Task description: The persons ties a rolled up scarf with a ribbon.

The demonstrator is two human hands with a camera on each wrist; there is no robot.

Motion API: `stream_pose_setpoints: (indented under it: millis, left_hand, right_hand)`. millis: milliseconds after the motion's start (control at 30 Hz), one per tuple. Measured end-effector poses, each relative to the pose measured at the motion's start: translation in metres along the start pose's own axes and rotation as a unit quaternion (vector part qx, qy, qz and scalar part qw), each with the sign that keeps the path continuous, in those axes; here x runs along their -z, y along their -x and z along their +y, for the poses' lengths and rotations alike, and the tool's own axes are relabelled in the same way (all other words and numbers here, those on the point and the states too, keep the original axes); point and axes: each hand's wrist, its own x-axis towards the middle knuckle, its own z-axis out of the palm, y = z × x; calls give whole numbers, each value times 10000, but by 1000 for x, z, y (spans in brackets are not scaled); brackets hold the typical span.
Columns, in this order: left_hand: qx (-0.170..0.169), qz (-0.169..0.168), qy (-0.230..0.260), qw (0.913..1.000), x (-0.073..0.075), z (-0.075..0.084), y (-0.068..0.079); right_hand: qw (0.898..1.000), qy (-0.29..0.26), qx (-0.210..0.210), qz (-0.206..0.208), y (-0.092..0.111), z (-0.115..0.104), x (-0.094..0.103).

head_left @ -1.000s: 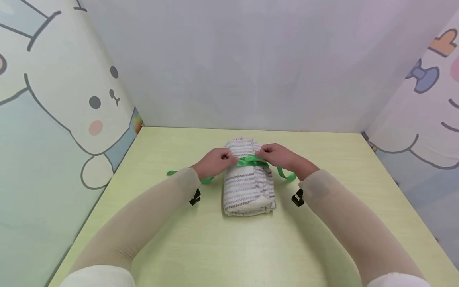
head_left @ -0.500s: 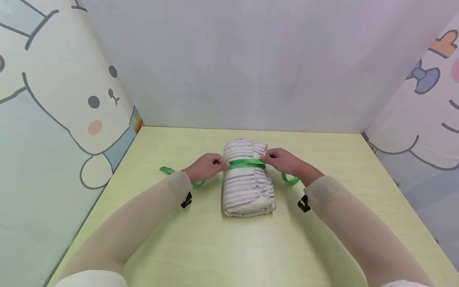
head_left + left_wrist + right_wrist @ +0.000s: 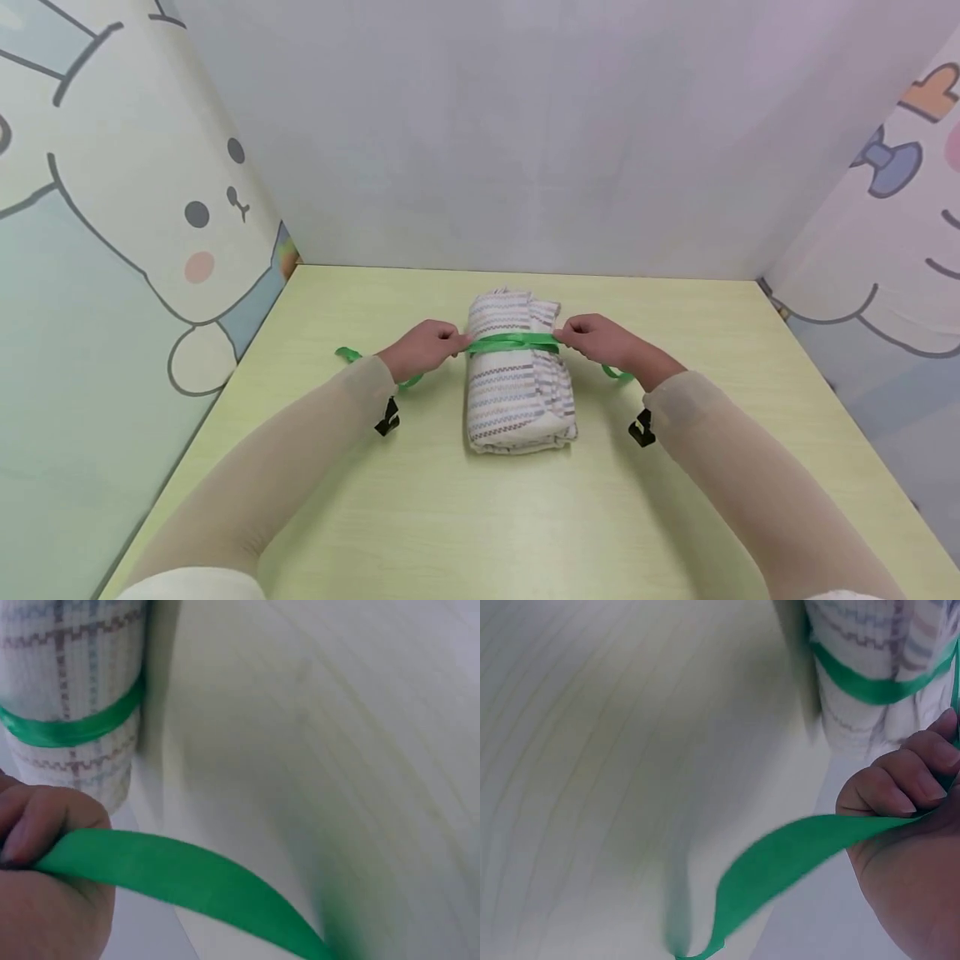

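Observation:
A folded cloth bundle (image 3: 510,396), white with striped woven bands, lies on the table with a green ribbon (image 3: 517,342) wrapped across its middle. At the bundle's left side my left hand (image 3: 422,347) pinches one end of the ribbon. My right hand (image 3: 603,340) grips the other end on the right side. In the left wrist view the ribbon's tail (image 3: 180,874) trails out of the curled fingers. The right wrist view shows the other tail (image 3: 780,862) hanging from the right fist and curling down. The ribbon lies taut and flat over the cloth.
The pale yellow-green table (image 3: 487,517) runs back to a plain light wall (image 3: 525,142). Cartoon-printed panels stand at the left (image 3: 135,250) and right. A loose ribbon end (image 3: 348,354) shows beyond the left wrist. Small black pieces hang at both cuffs.
Both hands have moved apart, left hand leftward and right hand rightward, drawing the ribbon from a raised, loose crossing to a flat band across the bundle. The bundle has stayed in place.

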Motion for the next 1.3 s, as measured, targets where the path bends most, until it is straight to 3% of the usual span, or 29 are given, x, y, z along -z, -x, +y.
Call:
stream_pose_setpoints:
  millis: [233,567,767,967,1300]
  left_hand:
    - [154,220,-578,9980,6,-18,3]
    - [257,459,-1185,9916,13,-25,13]
    - [181,430,-1385,9893,22,-27,24]
    - [203,685,-1529,9857,34,-29,33]
    - [300,648,-1547,9854,38,-32,42]
  right_hand:
    - [9995,84,-251,192,4,16,5]
    - [9995,-155,-253,136,14,15,10]
    - [9990,-200,-203,331,24,22,20]
    - [9981,-138,-287,518,30,33,26]
    - [9951,117,-342,923,39,47,30]
